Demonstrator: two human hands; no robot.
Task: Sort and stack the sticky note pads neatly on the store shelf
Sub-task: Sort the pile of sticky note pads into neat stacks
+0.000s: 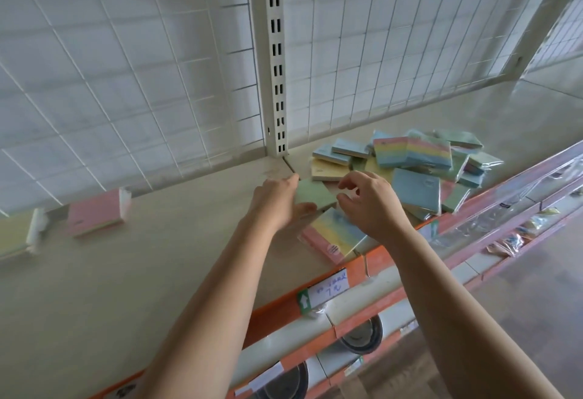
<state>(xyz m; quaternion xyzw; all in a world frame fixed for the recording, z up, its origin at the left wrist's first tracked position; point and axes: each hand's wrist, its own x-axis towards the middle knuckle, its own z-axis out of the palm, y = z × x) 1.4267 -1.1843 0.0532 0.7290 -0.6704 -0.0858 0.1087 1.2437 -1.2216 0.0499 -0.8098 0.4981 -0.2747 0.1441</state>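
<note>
Barely started, I'd say: the left hand (pixel 277 206) grips a green pad (pixel 315 194), the right hand (pixel 369 204) curls with its hold unclear, and the heap (pixel 416 158) lies unsorted.

Handwritten "7" on shelf-edge price tag (pixel 329 288); other writing illegible.

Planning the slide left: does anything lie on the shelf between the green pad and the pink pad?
Nothing visible does. The left hand grips the green pad, and only bare shelf shows between it and the pink pad.
</note>
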